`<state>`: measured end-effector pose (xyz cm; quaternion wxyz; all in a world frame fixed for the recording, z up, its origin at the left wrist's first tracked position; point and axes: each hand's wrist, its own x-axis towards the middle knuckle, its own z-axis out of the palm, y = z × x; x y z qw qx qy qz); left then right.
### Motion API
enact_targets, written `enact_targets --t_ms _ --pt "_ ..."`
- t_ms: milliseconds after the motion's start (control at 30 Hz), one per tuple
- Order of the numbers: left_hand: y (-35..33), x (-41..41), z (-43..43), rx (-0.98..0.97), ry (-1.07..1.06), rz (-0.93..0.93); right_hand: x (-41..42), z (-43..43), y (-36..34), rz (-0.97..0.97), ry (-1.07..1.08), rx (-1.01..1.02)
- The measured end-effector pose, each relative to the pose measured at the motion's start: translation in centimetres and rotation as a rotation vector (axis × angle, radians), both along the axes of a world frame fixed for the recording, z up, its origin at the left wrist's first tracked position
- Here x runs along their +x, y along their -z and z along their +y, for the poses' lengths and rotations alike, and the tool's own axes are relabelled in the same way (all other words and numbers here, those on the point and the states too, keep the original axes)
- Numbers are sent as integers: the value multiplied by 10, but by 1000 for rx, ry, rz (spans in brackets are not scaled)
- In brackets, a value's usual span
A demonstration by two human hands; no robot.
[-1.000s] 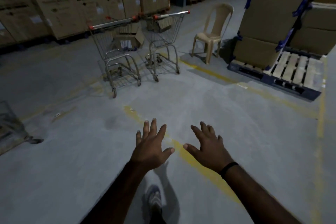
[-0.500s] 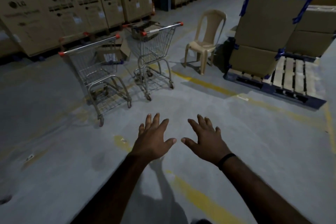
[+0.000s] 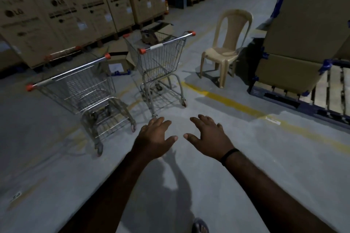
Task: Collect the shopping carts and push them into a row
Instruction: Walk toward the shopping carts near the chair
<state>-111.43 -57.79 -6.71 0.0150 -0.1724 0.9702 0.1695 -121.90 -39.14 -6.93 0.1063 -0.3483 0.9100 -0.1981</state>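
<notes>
**Reaching toward two wire carts with empty hands**

The left hand [image 3: 154, 138] and right hand [image 3: 208, 136] hover side by side at lower centre, palms down and fingers spread. Their thumbs nearly meet, and they hold and touch nothing. A dark band [image 3: 229, 156] circles the right wrist.

Just above them stand the carts. The near cart [image 3: 81, 89] sits left of centre, its handle [image 3: 68, 72] slanting up from the left edge toward the middle. The far cart [image 3: 161, 58] stands at centre, apart from the first and angled differently, so there is no row yet.

Both look like stiff steel wire on small wheels. They are probably light when unloaded and should roll easily on the smooth concrete, though they may swivel. The red-capped bar across the back is the natural hold, one hand toward each end.

The near cart's basket looks empty. An open cardboard box [image 3: 157, 32] shows over the far cart's rim at upper centre; I cannot tell whether it lies inside or behind. Another box [image 3: 117, 62] rests on the floor behind the gap between the carts.
</notes>
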Motion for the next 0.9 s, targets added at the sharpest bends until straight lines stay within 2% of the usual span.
enact_targets --t_ms 267,667,833,900 --pt "-13 -125 -66 16 -74 144 -143 -78 -8 33 -63 15" --pt "-18 -367 -249 95 -87 185 -376 -259 -23 144 -79 23" --pt "-28 -441 -305 38 -47 176 -453 -322 -28 168 -83 8" --pt "-30 -464 -321 15 -68 265 -481 -343 -26 160 -83 11"
